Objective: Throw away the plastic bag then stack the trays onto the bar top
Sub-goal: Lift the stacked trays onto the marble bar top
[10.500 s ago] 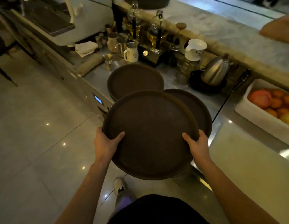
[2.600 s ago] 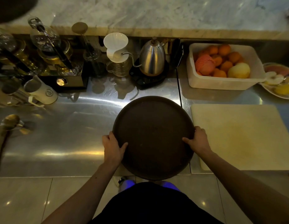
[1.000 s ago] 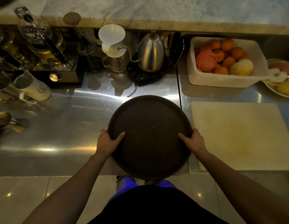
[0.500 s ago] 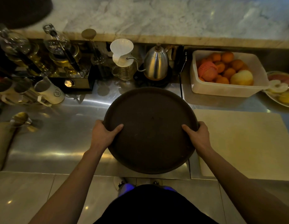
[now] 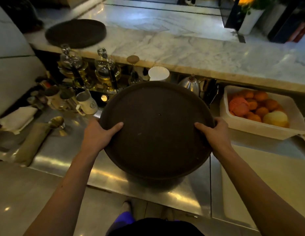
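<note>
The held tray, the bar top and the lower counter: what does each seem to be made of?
Held tray: dark brown and matte, with a faintly grainy face; probably plastic or rubber-coated, hard to tell.
Bar top: polished marble or a lookalike, pale with grey veins.
Lower counter: stainless steel, silvery with streaked glare.

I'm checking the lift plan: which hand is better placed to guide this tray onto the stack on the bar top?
Probably the left hand: the stack sits far left on the bar top. Both hands, the right hand too, grip the tray.
</note>
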Available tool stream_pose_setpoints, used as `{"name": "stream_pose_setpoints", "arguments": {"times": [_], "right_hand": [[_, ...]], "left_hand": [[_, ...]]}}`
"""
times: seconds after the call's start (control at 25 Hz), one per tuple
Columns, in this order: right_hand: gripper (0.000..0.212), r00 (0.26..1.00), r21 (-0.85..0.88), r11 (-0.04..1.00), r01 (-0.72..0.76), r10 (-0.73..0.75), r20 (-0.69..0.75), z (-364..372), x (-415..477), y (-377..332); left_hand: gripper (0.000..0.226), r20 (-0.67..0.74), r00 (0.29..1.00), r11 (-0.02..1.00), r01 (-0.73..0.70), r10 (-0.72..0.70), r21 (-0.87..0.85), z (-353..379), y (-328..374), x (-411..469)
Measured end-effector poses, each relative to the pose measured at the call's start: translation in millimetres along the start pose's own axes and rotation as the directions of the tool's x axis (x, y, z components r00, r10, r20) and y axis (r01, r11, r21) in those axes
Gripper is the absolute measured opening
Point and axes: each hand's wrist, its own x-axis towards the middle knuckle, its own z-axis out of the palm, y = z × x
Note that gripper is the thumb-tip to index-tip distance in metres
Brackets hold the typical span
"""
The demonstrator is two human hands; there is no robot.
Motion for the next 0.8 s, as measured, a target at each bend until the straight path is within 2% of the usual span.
{"name": "stream_pose_setpoints", "arguments": {"times": [0.08, 0.24, 0.4, 0.56, 0.8], "right_hand": [[0.055, 0.999, -0.022, 0.999, 0.040, -0.040, 0.006, 17.1, -4.3, -25.4], [0.060, 0.987, -0.041, 0.987, 0.157, -0.158, -0.011, 65.7, -18.1, -73.1], [0.063, 0.978, 0.007, 0.979, 0.206, -0.206, -0.014, 131.6, -38.6, -119.1], [0.055, 0.972, 0.000, 0.973, 0.232, -0.232, -0.028, 199.1, -54.4, -164.6], [0.055, 0.969, 0.032, 0.968, 0.249, -0.249, -0.005, 264.4, -52.2, -216.2]], "left_hand": [[0.086, -0.044, 0.999, 1.000, 0.010, -0.010, -0.009, -26.8, 2.6, 7.8], [0.103, -0.063, 0.998, 0.999, -0.020, 0.018, -0.032, -89.9, 0.6, 41.2], [0.087, -0.105, 0.994, 0.998, -0.045, 0.040, -0.046, -160.6, -2.5, 83.3], [0.094, -0.091, 0.993, 0.997, -0.077, 0.075, -0.026, -231.3, -10.4, 130.0], [0.084, -0.147, 0.982, 0.993, -0.112, 0.116, 0.038, -299.0, 1.0, 172.0]]}}
